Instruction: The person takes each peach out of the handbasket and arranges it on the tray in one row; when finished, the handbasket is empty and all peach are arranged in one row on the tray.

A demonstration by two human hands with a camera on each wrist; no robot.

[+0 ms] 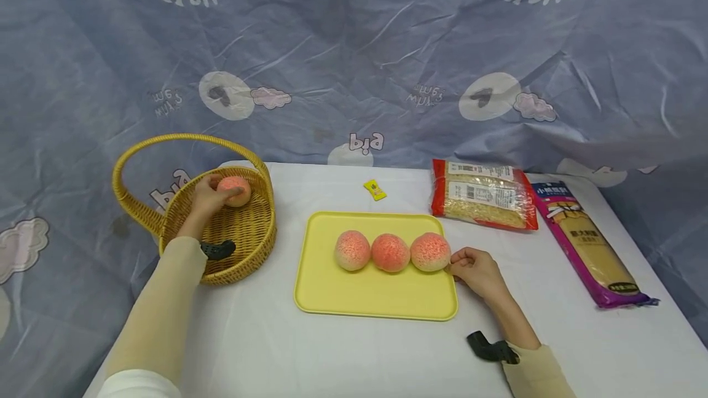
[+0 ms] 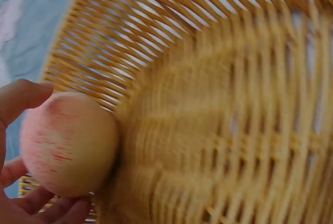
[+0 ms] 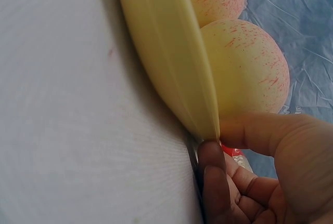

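Inside the wicker basket [image 1: 243, 269], my left hand [image 1: 208, 198] holds a pink peach [image 1: 236, 191] near the far wall. The left wrist view shows thumb and fingers curled round this peach [image 2: 70, 143], which sits against the woven side. My right hand [image 1: 477, 270] pinches the right rim of the yellow tray [image 1: 376, 296], thumb above and fingers below, as the right wrist view shows. Three peaches stand in a row on the tray: a left one [image 1: 352, 250], a middle one [image 1: 390, 253] and a right one [image 1: 431, 252] close to my right fingers.
Behind the tray lies a small yellow packet [image 1: 375, 190]. A red-edged clear bag of noodles [image 1: 483, 195] is at the back right, beside a purple pasta packet [image 1: 589, 244]. The basket's tall handle [image 1: 188, 137] arches over its left and back. A patterned blue-grey cloth [image 1: 354, 78] hangs behind the white table.
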